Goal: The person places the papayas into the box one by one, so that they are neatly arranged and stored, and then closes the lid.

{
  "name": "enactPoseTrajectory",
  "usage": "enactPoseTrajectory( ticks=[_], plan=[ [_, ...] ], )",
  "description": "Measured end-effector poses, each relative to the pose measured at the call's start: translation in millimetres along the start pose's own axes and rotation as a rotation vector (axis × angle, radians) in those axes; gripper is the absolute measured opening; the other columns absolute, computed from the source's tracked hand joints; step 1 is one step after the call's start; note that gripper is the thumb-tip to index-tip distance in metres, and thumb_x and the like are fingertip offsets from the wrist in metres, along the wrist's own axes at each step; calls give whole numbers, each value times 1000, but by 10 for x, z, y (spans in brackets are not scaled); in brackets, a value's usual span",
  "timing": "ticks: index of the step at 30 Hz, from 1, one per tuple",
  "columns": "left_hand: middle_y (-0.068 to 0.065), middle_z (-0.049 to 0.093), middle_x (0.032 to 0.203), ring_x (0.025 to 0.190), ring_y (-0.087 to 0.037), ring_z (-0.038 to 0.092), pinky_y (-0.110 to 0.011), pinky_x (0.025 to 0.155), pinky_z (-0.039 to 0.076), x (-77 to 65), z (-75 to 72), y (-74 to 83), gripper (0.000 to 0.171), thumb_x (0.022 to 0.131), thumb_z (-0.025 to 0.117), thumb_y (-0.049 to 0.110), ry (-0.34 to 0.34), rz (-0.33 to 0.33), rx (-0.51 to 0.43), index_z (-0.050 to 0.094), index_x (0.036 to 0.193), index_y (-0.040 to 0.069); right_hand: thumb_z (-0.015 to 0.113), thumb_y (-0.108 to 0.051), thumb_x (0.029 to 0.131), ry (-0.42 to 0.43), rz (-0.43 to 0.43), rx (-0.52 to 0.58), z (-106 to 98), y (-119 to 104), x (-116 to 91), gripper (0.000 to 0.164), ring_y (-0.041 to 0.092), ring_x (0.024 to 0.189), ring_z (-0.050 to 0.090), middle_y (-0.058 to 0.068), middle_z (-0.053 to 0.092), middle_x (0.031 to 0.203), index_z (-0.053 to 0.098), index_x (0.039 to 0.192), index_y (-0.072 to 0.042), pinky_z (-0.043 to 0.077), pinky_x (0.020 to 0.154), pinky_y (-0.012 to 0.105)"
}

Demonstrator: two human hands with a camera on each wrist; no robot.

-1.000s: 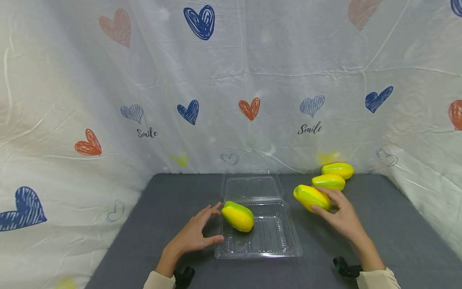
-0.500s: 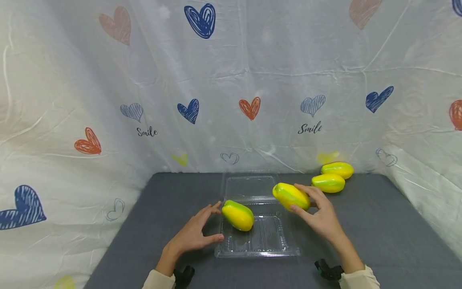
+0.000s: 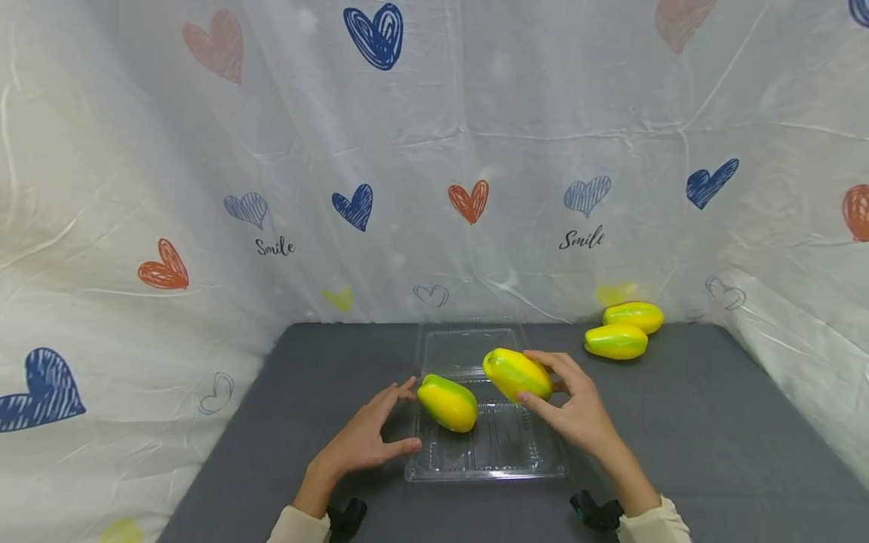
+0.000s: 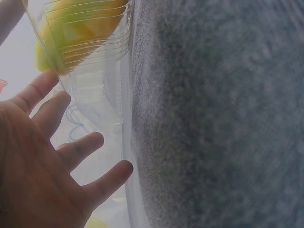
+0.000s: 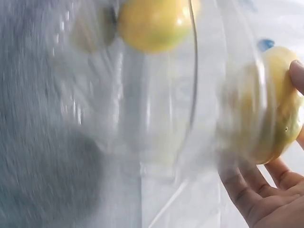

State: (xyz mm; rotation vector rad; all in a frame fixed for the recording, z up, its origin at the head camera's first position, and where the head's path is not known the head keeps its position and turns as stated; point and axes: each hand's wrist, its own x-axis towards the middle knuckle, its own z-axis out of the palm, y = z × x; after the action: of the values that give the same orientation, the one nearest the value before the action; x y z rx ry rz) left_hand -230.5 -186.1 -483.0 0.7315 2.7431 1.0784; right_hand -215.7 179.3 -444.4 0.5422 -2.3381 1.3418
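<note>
And here's the right grip (image 3: 577, 407), thumb on the near side, fingers round the far side, holding a yellow-green fruit (image 3: 517, 375) by its fatter right end. It's parted only as wide as the fruit, which sits just left of the palm, its narrow end pointing away and to the left.

Now look beyond it: further left and a little nearer the person comes a second fruit (image 3: 448, 404), lying in the clear container (image 3: 489, 477), its long axis slanting much the same way, so the two run nearly parallel. That's the relation to watch! The ridged floor of the container shows below and left of the right grip, on the seated fruit's right. Is the held fruit touching the container or up in the air? The right wrist view is too blurred to tell.

Over on the other side, the left grip (image 3: 363, 434) is spread wide with nothing in it, fingertips right by the container's left edge, much the nearer hand to the seated fruit. The raised lid (image 3: 471, 351) stands beyond, ahead and left of the right grip. Away to that grip's far right, two more fruits (image 3: 616, 342) sit together on the tabletop (image 3: 679, 437).
</note>
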Motion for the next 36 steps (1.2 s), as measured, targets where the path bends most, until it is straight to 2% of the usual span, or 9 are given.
enactPoseTrajectory(
  ticks=[9,13,21,24,30,36],
  plan=[
    [10,23,170,158,-36,19,-78,113,26,3,1,-1,61,87,77,51,5,3,10,49,139,37,86,-23,83,-106,-59,68,332,-173,-84,59,8,106,59,-6,63,126,61,136,-27,58,79,28],
    [7,25,170,158,-37,19,-78,112,27,5,7,-10,61,87,77,52,5,5,17,48,140,39,86,-30,84,-154,-51,86,456,-252,-127,57,7,106,59,-7,63,127,61,136,-28,58,80,28],
    [13,27,167,158,-37,18,-78,112,27,13,2,-14,64,88,77,50,3,1,5,45,144,42,84,-36,85,-248,-40,137,624,-339,-205,56,8,106,61,-7,62,128,61,136,-28,58,83,30],
    [12,28,166,158,-37,19,-77,113,27,13,-4,-16,67,88,75,53,0,3,9,44,145,42,82,-38,86,-278,-44,130,676,-346,-234,56,8,106,60,-7,62,127,61,136,-26,58,82,28],
    [9,40,160,158,-40,17,-78,113,25,16,-12,-18,82,85,75,58,0,14,-1,36,155,41,83,-43,84,-312,-36,78,738,-348,-269,57,7,103,59,-10,62,123,62,134,-27,56,82,25],
    [13,27,167,158,-38,16,-79,112,26,3,-16,-22,72,83,79,57,-15,5,-15,44,144,46,83,-45,84,-329,-32,21,762,-343,-288,57,6,101,59,-12,61,123,61,134,-29,55,83,25]
  ],
)
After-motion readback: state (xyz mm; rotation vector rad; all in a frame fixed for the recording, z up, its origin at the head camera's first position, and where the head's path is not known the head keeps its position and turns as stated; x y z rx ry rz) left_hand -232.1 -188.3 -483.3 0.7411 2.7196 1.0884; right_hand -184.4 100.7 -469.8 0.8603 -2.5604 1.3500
